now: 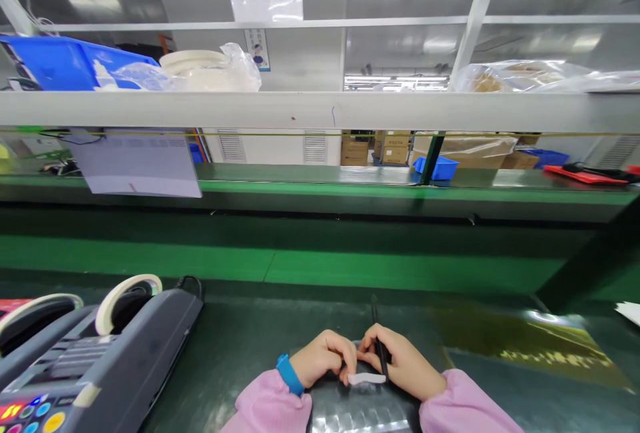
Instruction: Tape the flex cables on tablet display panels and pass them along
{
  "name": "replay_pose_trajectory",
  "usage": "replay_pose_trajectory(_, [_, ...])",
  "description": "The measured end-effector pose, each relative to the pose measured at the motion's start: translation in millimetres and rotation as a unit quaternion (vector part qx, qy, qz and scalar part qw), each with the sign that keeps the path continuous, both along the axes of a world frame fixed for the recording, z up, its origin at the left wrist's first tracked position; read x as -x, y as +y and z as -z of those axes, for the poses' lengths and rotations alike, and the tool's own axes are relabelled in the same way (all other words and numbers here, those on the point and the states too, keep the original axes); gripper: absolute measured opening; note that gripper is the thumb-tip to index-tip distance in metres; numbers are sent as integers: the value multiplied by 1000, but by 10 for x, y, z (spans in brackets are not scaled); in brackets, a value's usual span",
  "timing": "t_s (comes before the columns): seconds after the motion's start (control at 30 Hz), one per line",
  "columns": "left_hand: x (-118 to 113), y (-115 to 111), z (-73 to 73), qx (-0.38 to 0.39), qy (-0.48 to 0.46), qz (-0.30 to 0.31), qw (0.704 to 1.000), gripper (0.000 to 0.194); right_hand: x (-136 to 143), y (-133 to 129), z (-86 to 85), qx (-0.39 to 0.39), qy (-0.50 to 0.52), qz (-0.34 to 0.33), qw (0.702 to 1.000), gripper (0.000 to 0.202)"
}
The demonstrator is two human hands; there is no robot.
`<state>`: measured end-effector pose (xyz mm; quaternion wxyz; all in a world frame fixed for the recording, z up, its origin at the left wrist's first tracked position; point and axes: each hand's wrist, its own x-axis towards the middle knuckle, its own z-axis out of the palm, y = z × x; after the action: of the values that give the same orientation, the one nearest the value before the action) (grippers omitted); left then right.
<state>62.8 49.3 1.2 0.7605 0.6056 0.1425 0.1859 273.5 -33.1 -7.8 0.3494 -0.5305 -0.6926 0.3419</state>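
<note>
My left hand [327, 356], with a blue band at the wrist, has its fingers curled at the left end of a small white strip [367, 378]. What its fingertips hold is too small to make out. My right hand [400, 358] grips a thin black tool [381, 352], which stands nearly upright with its lower end by the strip's right end. The fingertips of both hands nearly meet. Below them lies a clear plastic tray [360, 413] with shiny pockets, partly covered by my hands and pink sleeves.
A grey tape dispenser [125, 353] with tape rolls stands at the left. A yellowish transparent sheet [540, 346] lies at the right, near a dark slanted post [590, 260]. A shelf [310, 110] crosses above, holding a blue bin [75, 63] and plastic bags.
</note>
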Motion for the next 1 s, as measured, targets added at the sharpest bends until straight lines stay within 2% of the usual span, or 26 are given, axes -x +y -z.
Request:
replay_pose_trajectory(0.13, [-64, 12, 91, 15, 29, -17, 999, 17, -19, 11, 15, -12, -3, -7, 1000, 7])
replay_pose_trajectory(0.27, [-116, 17, 154, 31, 31, -45, 998, 22, -38, 17, 35, -22, -10, -16, 1000, 7])
replay_pose_trajectory(0.5, [-102, -6, 68, 26, 22, -62, 997, 16, -46, 23, 53, -26, -12, -18, 999, 20])
replay_pose_trajectory(0.67, [-115, -12, 76, 23, 12, -76, 997, 12, -33, 8, 24, -21, -18, -12, 1000, 5])
replay_pose_trajectory(0.77, [-108, -8, 73, 18, 2, -81, 997, 8, -25, 2, 6, -19, -28, -8, 999, 5])
replay_pose_trajectory(1.0, [-58, -13, -17, 11, -44, -124, 991, 23, -40, 5, 26, -27, -29, -19, 999, 11])
